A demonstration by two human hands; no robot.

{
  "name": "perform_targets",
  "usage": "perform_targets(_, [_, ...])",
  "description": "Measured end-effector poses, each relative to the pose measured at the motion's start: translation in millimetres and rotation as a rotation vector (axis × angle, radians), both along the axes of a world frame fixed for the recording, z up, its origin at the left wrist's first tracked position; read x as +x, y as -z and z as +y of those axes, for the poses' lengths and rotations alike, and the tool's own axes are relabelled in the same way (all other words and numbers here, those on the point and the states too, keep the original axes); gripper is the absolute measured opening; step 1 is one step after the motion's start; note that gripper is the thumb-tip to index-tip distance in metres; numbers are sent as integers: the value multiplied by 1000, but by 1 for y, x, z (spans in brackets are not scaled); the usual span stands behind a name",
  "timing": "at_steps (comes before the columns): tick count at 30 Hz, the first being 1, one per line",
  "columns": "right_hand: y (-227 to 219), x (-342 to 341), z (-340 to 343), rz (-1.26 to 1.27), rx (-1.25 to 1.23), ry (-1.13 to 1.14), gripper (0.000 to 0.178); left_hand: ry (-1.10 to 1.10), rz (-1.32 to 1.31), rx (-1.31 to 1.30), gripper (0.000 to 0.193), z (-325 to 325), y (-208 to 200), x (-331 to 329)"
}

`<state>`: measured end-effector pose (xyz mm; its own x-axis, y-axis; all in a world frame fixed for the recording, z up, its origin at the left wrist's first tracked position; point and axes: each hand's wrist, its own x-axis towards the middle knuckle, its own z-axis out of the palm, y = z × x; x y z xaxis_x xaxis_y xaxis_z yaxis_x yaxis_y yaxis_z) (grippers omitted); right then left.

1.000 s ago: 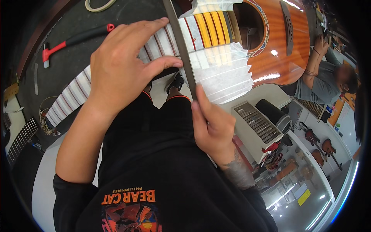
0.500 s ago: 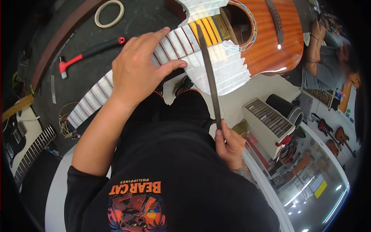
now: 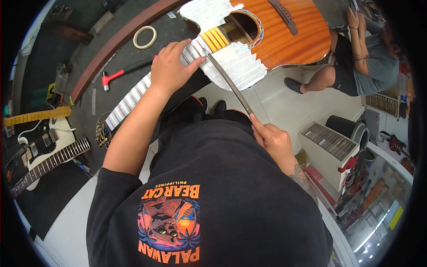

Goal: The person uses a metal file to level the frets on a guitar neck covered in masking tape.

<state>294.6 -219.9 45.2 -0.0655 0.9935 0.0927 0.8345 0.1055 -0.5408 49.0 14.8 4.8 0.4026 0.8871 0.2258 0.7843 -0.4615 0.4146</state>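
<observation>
An acoustic guitar (image 3: 296,38) with an orange-brown top lies face up, its neck running toward the near left. Pale tape strips cover the fretboard (image 3: 133,98) between the frets, and white masking tape (image 3: 238,64) covers the top beside it. Several yellow strips (image 3: 215,40) show near the soundhole. My left hand (image 3: 171,66) rests across the taped neck, fingers spread and thumb apart. In my right hand (image 3: 273,138) is a long, flat metal file (image 3: 229,82), gripped at its near end. Its far end meets the fretboard close to my left thumb.
A red-and-black hammer (image 3: 118,74) and a tape roll (image 3: 145,37) lie on the dark bench, near a long brown curved strip (image 3: 106,53). Electric guitar parts (image 3: 46,138) sit at left. A tool box (image 3: 329,144) stands at right; another person (image 3: 373,58) sits farther back.
My view has shifted, so the guitar appears farther up and left. The file's far end has moved from the yellow strips to the pale-taped frets. Both hands keep their holds.
</observation>
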Motion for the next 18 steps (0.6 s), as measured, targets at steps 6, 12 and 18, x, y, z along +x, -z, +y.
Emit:
perform_targets(6, [7, -6, -9, 10, 6, -9, 47, -16, -120, -33, 58, -2, 8, -2])
perform_targets(12, [14, -17, 7, -82, 17, 14, 47, -41, -114, -38, 58, -3, 4, 0])
perform_targets(18, [21, -41, 100, -50, 49, -28, 46, -38, -117, -112, 57, -2, 6, 4])
